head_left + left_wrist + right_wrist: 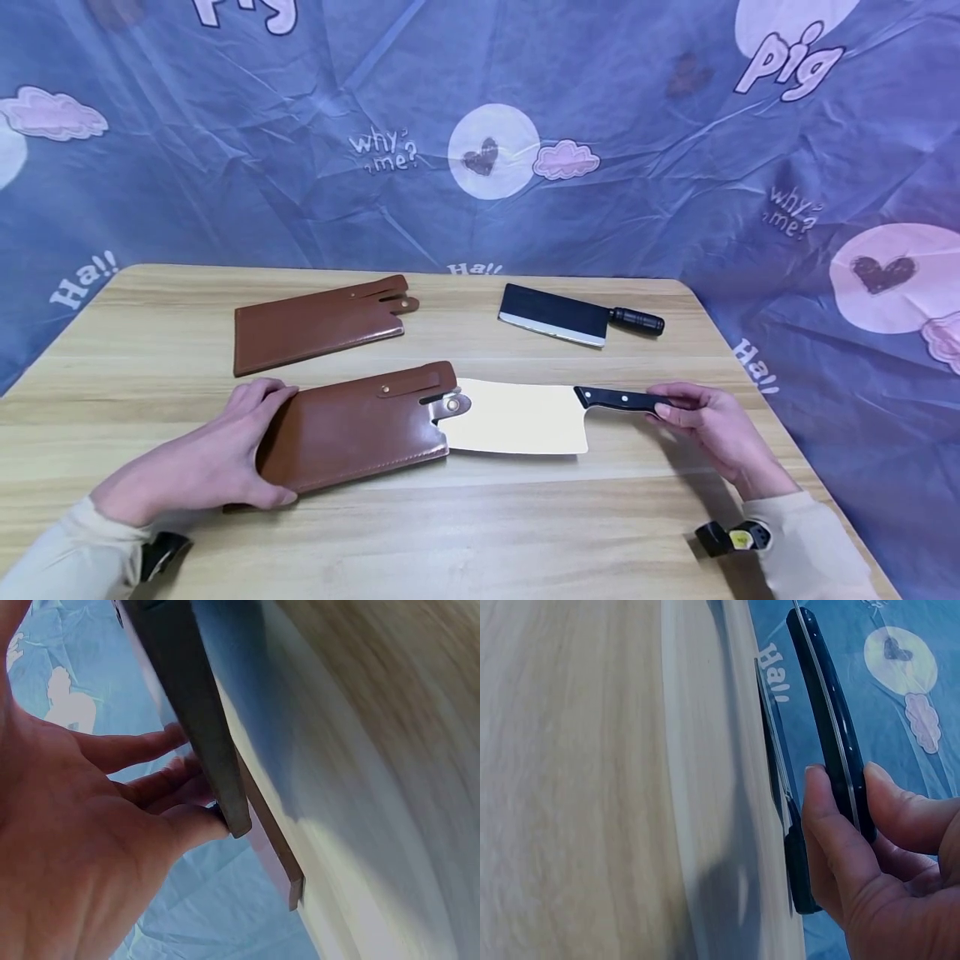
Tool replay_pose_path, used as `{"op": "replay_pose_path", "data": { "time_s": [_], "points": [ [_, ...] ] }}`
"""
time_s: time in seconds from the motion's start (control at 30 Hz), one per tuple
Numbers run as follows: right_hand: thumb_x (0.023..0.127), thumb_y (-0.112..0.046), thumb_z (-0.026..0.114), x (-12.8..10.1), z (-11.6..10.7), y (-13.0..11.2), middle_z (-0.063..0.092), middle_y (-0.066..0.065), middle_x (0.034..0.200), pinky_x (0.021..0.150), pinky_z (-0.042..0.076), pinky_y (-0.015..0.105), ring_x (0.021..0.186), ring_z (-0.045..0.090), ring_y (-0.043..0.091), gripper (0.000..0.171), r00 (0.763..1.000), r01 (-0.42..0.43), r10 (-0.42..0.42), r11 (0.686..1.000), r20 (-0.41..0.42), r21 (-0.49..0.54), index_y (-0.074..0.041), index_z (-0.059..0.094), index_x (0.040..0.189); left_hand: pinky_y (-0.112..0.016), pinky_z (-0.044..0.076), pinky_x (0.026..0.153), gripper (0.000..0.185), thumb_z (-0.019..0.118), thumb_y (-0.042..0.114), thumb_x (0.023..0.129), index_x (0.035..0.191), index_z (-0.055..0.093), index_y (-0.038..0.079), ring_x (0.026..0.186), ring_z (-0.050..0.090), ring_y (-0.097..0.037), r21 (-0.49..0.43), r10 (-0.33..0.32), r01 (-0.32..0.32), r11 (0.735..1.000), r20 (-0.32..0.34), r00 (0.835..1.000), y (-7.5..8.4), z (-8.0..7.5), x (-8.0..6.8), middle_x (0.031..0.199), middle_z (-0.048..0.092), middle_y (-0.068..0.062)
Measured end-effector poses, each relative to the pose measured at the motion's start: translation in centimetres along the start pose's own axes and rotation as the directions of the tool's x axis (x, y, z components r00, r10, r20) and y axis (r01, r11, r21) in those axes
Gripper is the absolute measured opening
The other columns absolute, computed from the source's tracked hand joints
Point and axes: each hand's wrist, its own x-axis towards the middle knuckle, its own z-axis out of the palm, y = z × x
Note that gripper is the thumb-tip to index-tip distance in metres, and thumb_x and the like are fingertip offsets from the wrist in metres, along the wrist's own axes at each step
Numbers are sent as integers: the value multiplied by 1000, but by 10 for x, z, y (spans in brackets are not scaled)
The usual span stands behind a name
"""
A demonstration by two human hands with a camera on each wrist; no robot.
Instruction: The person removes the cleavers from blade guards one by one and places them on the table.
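Wrinkled blue cloth (645, 158), printed with pink clouds, hearts and words such as "pig" and "why me?", is hanging behind a pale wooden counter (480, 533) and spilling down past its right edge. Both forearms, in cream sleeves, are reaching in from the near edge. The left hand (202, 458) is lying low over the closed end of a brown leather sheath (352, 433), thumb curling under its near edge and fingers wrapping over the far corner, gripping it against the wood; the left wrist view is showing the fingertips (161, 780) pressing along the sheath's dark edge. The right hand (712, 425) is stretching leftward with its fingers bent around the back end of a black riveted handle (622, 400), pinching it between thumb and fingers, as the right wrist view is confirming. That handle belongs to a broad cleaver (525, 417) lying flat near the middle of the counter, its pale blade partly inside the sheath's mouth, the front end hidden by leather and the rest sitting exposed between sheath and handle. A strap with a metal snap (453, 405) is resting over the blade at the opening. Farther back, a second brown sheath (315, 329) is lying flat to the left, and a smaller dark-bladed cleaver (558, 317) with a black handle is lying to the right, well apart from each other.
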Motion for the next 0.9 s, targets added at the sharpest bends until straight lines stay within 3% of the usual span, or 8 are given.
{"op": "replay_pose_path", "data": {
  "time_s": [0.17, 0.6, 0.9],
  "points": [
    [90, 18, 55, -2, -4, 0, 69, 7, 96, 79, 54, 27, 85, 70, 20, 32, 1000, 8, -8, 1000, 0, 20, -6, 73, 102, -50, 42, 90, 116, 89, 55, 56, 138, 38, -8, 121, 35, -33, 8, 5, -5, 1000, -13, 1000, -3, -4, 1, 132, 34, -18],
    [91, 19, 52, -5, -18, -1, 69, 6, 97, 79, 54, 27, 84, 71, 20, 36, 1000, 25, -24, 999, -10, 37, -7, 74, 101, -52, 44, 89, 118, 87, 60, 58, 141, 34, -6, 122, 34, -33, 1, -60, 60, 998, 3, 998, -4, -7, -10, 135, 33, -18],
    [89, 20, 54, -9, -28, -1, 69, 8, 94, 78, 54, 28, 82, 71, 22, 36, 999, 35, -34, 999, -29, 26, -7, 75, 98, -54, 43, 90, 117, 89, 55, 57, 139, 36, -8, 122, 33, -35, -3, -53, 53, 999, -8, 999, -7, -4, -8, 134, 33, -20]
  ]
}}
